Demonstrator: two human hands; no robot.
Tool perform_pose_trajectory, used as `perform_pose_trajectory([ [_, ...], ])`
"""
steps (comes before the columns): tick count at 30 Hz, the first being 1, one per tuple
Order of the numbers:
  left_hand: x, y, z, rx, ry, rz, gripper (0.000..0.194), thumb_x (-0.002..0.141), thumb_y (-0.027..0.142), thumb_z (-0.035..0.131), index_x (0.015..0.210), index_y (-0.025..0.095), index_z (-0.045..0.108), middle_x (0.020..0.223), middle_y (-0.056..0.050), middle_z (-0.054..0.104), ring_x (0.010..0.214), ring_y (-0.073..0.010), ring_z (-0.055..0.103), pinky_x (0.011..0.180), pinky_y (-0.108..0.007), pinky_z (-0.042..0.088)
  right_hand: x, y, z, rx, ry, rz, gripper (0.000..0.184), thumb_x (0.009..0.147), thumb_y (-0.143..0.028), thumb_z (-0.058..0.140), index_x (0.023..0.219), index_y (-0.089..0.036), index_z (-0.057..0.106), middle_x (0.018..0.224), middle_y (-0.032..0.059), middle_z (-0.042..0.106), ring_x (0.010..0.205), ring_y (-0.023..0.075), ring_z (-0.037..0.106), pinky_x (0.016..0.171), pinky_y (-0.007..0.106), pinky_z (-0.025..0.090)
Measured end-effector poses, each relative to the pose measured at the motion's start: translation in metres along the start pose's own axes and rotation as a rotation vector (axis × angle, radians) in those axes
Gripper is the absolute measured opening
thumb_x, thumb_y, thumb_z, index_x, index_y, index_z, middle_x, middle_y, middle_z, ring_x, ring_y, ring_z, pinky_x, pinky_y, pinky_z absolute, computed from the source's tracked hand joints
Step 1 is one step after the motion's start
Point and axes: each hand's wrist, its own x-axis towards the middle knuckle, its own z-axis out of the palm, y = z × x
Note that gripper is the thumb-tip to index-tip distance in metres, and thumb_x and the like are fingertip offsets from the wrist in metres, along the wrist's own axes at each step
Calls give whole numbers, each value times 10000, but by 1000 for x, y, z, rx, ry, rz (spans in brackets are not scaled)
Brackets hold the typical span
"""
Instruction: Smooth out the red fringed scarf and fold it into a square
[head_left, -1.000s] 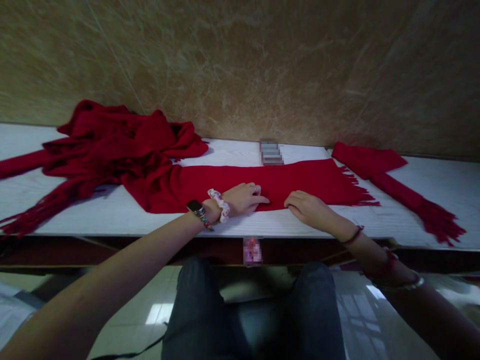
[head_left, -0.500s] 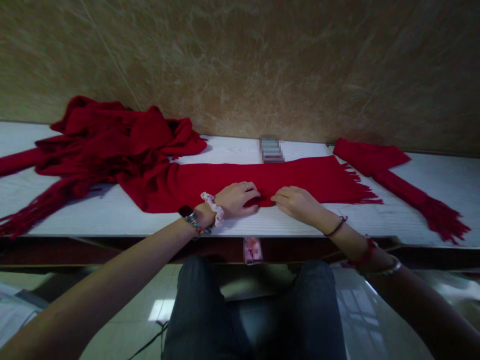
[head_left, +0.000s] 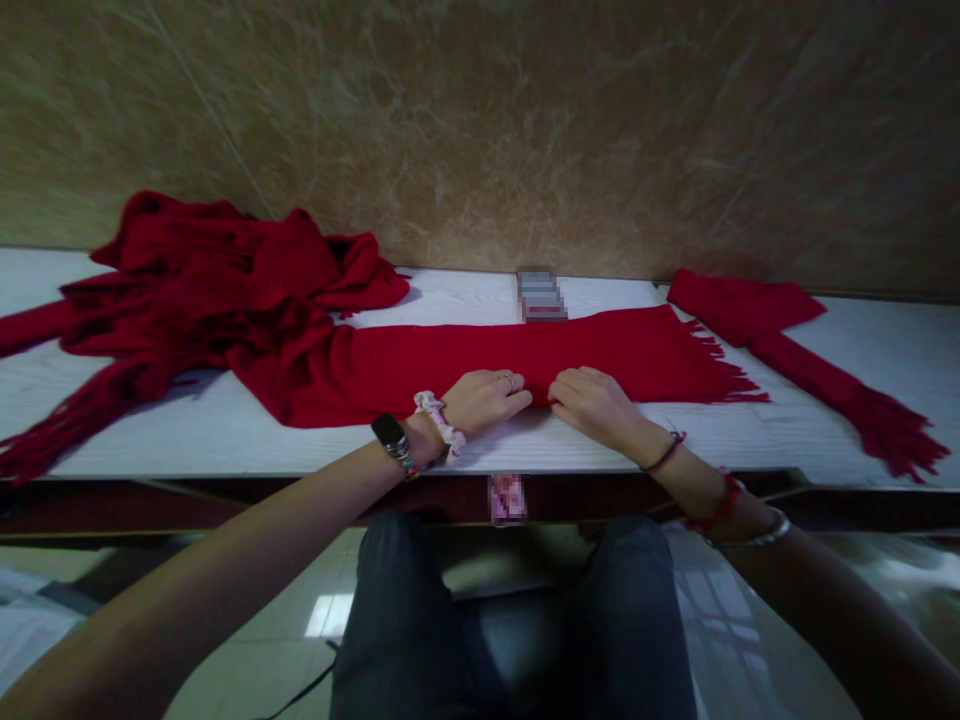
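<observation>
From where I'm standing, left hand [head_left: 484,402] and right hand [head_left: 598,408] both seem to pinch the near edge of the red scarf [head_left: 600,345], best held flat and even.

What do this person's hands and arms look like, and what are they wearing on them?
Both hands are ungloved and the forearms show no sleeves. The left hand has a ring; behind it come a pale, ruffled scrunchie, a dark-faced watch and a beaded bracelet. Beyond the right hand are a thin dark cord, a red band and a pale bangle.
</observation>
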Motion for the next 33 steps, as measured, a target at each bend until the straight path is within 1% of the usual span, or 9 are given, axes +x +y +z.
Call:
perform_pose_trajectory([
  [3, 1, -1, -5, -22, -74, 37, 204, 861, 170, 424, 831, 173, 625, 720, -31, 559, 695, -149, 531, 569, -252, 390, -5, 1, -3, 12, -55, -53, 146, 825, -144, 465, 783, -147, 605, 752, 56, 598, 713, 168, 514, 663, 284, 361],
  [7, -1, -2, -13, -158, -234, 18, 244, 867, 230, 418, 1020, 196, 605, 837, -46, 571, 753, -153, 530, 627, -256, 414, -14, 5, -6, 71, -98, -98, 195, 848, -153, 436, 876, -147, 629, 830, 76, 605, 757, 168, 514, 699, 285, 392],
  [10, -9, -4, -10, -332, -265, -19, 325, 863, 310, 414, 1132, 191, 552, 1037, -87, 546, 932, -186, 515, 786, -304, 418, -16, 6, -10, 134, -128, -74, 208, 840, -155, 442, 905, -144, 639, 863, 83, 605, 794, 172, 523, 727, 285, 417],
  [14, -20, -7, -2, -477, -301, -82, 420, 874, 427, 359, 1239, 245, 459, 1361, -94, 325, 1257, -288, 256, 990, -448, 248, -4, 4, -13, 203, -229, 22, 249, 831, -137, 422, 939, -137, 647, 872, 85, 616, 831, 171, 548, 761, 279, 435],
  [19, -22, -7, -2, -476, -464, -209, 466, 859, 516, 323, 1276, 326, 407, 1465, -51, 71, 1300, -386, 46, 1003, -531, 146, 20, 11, -3, 229, -349, 176, 350, 818, -119, 401, 1120, -107, 578, 1037, 111, 625, 946, 194, 566, 834, 292, 429],
  [24, -21, -6, -6, -476, -491, -222, 475, 854, 539, 314, 1280, 345, 396, 1469, -40, 33, 1303, -381, 38, 1011, -529, 129, 37, 29, 3, 207, -416, 327, 371, 813, -129, 394, 1139, -88, 568, 1065, 138, 628, 975, 218, 575, 868, 336, 429],
  [29, -22, -4, -6, -462, -442, -221, 456, 860, 518, 325, 1261, 326, 427, 1463, -54, 87, 1307, -357, 75, 1015, -519, 140, 47, 23, 9, 219, -251, 128, 383, 864, -212, 366, 1200, -97, 509, 1221, 125, 531, 1147, 198, 453, 966, 343, 359],
  [31, -22, -3, -6, -457, -430, -219, 447, 863, 507, 325, 1255, 322, 436, 1459, -67, 109, 1305, -359, 88, 1011, -525, 145, 47, 22, 18, 252, -284, 76, 413, 885, -266, 341, 1256, -120, 450, 1312, 112, 450, 1229, 198, 362, 1003, 380, 313],
  [33, -22, -3, -7, -455, -425, -217, 441, 866, 499, 324, 1254, 323, 439, 1455, -77, 120, 1302, -364, 98, 1005, -532, 153, 45, 27, 27, 267, -351, 124, 450, 898, -312, 307, 1312, -147, 370, 1381, 106, 352, 1279, 212, 278, 1013, 440, 281],
])
